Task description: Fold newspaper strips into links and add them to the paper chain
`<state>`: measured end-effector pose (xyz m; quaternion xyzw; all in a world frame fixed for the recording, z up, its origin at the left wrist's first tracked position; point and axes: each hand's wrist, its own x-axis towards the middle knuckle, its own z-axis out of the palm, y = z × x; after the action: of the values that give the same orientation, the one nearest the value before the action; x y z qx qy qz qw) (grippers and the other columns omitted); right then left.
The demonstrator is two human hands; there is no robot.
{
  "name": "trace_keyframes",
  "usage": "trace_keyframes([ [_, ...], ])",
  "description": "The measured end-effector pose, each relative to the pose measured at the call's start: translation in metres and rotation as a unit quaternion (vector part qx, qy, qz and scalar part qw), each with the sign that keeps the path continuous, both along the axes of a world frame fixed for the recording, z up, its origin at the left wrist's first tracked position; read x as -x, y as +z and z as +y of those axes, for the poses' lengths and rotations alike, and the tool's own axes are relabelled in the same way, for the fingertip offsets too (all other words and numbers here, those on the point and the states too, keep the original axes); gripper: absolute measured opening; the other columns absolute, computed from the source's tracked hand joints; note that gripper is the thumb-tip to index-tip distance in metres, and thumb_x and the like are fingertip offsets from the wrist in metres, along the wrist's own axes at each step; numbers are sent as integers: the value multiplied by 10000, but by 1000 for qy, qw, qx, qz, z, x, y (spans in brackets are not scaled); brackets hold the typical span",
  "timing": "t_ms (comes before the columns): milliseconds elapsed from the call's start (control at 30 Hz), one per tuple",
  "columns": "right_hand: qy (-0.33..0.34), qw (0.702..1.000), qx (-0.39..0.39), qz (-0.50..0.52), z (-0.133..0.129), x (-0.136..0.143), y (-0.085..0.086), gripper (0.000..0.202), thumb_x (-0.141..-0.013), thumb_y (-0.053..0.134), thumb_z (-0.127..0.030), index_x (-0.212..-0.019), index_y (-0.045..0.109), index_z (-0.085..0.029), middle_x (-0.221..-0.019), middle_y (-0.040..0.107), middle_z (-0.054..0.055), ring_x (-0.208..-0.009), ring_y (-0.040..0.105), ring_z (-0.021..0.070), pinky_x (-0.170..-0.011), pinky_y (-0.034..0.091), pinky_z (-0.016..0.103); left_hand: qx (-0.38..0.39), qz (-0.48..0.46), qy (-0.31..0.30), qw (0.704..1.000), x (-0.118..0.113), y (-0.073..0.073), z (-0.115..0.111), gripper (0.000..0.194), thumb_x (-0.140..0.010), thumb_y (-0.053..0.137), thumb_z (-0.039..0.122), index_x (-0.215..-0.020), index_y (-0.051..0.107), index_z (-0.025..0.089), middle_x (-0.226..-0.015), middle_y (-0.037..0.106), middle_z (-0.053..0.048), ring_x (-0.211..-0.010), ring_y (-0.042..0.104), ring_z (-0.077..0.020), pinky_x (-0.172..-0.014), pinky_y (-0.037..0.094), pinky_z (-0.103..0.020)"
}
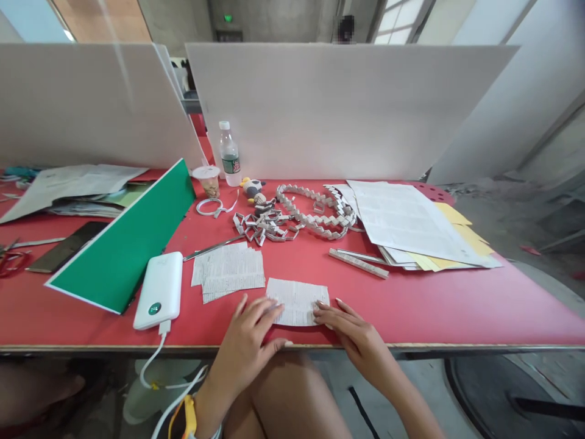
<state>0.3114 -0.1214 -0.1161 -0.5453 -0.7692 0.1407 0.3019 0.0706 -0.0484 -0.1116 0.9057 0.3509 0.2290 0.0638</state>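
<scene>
A rectangular piece of printed paper lies flat on the red table close to its front edge. On its left end rest the fingertips of my left hand, fingers stretched out and the thumb apart. My right hand lies on the paper's right end with its fingers extended. Neither hand grips anything. Left of this sheet is a small stack of similar cut paper pieces. Farther back sits a chain of folded paper links, partly coiled and partly heaped. Two folded paper strips lie to the right.
A white power bank with a cable stands beside a leaning green board. Behind are a lidded cup, a water bottle and a small plush toy. Papers are piled at right; white partitions border the back.
</scene>
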Motion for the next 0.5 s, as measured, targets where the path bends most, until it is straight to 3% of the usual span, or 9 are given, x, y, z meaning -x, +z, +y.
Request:
trace_keyframes([
  [133,-36,997,42,61,1,2,4,344,-894,327,-119,-1056,609,-232,-1073,687,47,-1084,604,180,-1089,285,491,51,-54,26,997,0,-4,0,227,-864,492,223,-1059,609,231,-927,664,-48,-854,604,-180,-784,499,-341],
  [367,-257,962,-8,90,20,31,-5,158,-867,447,-294,-844,587,-225,-825,676,49,-810,611,212,-981,351,502,91,-102,182,974,-18,-3,2,313,-876,465,308,-1159,531,191,-770,633,-22,-702,624,-160,-641,488,-264],
  [500,-315,947,-12,56,33,42,-8,190,-864,442,-375,-830,534,-213,-765,619,37,-766,560,209,-976,307,527,63,-97,220,969,-26,-5,2,276,-866,465,262,-1108,553,164,-775,656,-44,-719,642,-175,-659,488,-270],
])
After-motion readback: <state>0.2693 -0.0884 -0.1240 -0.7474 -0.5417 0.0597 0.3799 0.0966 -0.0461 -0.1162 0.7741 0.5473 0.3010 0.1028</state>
